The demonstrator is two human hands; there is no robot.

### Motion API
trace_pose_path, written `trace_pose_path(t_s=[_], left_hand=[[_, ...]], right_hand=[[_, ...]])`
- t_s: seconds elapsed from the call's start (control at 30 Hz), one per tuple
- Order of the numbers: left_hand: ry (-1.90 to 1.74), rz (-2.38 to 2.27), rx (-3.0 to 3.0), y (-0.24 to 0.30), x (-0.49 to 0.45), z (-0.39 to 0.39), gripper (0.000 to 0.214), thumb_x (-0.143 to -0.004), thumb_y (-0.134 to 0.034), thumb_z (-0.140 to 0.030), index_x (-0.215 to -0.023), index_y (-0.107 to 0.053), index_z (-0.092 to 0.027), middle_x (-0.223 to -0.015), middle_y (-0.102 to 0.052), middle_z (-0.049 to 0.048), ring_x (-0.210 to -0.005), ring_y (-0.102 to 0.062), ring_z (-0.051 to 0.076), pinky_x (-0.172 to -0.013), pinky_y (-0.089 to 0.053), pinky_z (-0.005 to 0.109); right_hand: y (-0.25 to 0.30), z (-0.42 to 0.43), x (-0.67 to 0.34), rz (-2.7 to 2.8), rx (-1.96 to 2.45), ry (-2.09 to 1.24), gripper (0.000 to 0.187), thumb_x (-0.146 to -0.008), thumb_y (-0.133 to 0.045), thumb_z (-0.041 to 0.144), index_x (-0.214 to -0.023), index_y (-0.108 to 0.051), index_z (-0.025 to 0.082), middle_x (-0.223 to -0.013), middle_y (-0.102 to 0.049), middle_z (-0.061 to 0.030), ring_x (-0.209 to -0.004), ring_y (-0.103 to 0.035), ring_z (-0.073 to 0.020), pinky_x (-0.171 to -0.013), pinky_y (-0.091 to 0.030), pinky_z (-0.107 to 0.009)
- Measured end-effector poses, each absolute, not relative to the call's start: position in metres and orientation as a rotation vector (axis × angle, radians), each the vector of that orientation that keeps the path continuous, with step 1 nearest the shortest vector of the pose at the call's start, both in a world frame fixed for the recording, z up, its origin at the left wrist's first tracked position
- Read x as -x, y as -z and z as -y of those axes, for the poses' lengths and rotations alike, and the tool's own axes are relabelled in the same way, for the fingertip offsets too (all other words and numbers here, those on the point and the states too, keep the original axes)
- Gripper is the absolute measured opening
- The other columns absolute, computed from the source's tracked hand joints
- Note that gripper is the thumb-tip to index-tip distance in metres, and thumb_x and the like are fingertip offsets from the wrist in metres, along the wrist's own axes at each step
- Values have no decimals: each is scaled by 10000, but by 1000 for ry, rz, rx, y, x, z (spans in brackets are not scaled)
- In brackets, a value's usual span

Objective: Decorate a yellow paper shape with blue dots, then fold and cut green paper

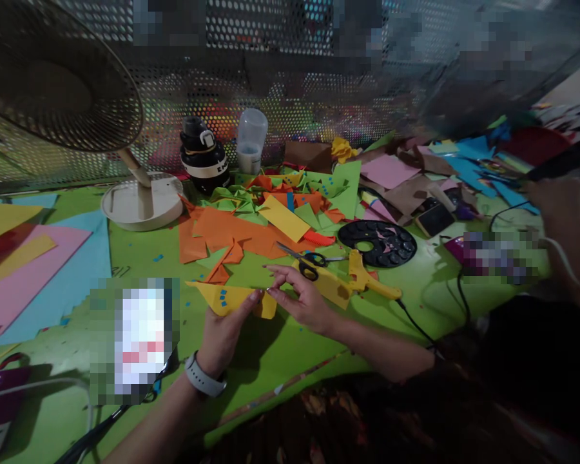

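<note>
My left hand (225, 332), with a light watch strap on the wrist, pinches a yellow paper piece (210, 296) between thumb and fingers. The paper is folded or cut to a point at its left end and carries several small blue squares. Close to the paper's right end, my right hand (302, 303) has its thumb and index finger brought together. Whatever lies between those fingertips is too small to make out. Black-handled scissors (309, 269) lie just beyond my right hand, beside a flat yellow paper sheet (331, 287). A yellow glue gun (367, 277) rests farther right.
Orange paper (222, 232) and green scraps pile up behind my hands. A black palette (377, 243), a black bottle (203, 154), a clear bottle (251, 138) and a fan (142, 203) stand or lie around. Coloured sheets (43, 270) cover the left. Another person's arm (565, 225) is at right.
</note>
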State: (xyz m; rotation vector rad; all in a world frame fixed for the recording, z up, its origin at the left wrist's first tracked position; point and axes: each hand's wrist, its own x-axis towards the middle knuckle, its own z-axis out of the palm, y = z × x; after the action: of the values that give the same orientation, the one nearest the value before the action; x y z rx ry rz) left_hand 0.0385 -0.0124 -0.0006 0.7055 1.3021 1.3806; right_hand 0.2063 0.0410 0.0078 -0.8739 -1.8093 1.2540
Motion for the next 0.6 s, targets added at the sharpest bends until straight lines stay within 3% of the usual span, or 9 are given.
trace_pose_path(t_s=[0.1, 0.27, 0.4, 0.6], left_hand=[[-1381, -1326, -754, 1, -37, 13, 298, -696, -817, -312, -933, -724, -158, -962, -765, 66, -858, -719, 206, -769, -575, 297], [-1351, -1216, -753, 10, -32, 14, 315, -710, -806, -379, -918, -733, -155, -922, -768, 71, -830, -720, 209, -737, -583, 291], [-1272, -1137, -726, 9, -31, 12, 405, -645, -852, -359, -970, -728, -150, -951, -769, 94, -827, -728, 238, -672, -598, 298], [-1151, -1132, -752, -3, -33, 8, 359, -658, -843, -337, -932, -719, -140, -871, -765, 96, -759, -727, 218, -561, -584, 261]], right_hand=[[-6, -40, -206, 1787, 876, -1264, 232, -927, -577, 385, -1079, -622, 217, -1204, -611, -99, -1246, -527, -216, -1068, -416, -408], [-2, -46, -209, 1721, 903, -1316, 507, -919, -600, 368, -1389, -463, 234, -936, -605, -26, -1010, -611, -172, -989, -467, -367], [-4, -53, -213, 1659, 933, -1276, 508, -912, -604, 358, -1380, -471, 212, -929, -596, -20, -966, -606, -164, -972, -466, -351], [-6, -56, -214, 1660, 959, -1228, 520, -896, -618, 359, -1372, -481, 201, -905, -613, -27, -942, -612, -170, -946, -483, -359]])
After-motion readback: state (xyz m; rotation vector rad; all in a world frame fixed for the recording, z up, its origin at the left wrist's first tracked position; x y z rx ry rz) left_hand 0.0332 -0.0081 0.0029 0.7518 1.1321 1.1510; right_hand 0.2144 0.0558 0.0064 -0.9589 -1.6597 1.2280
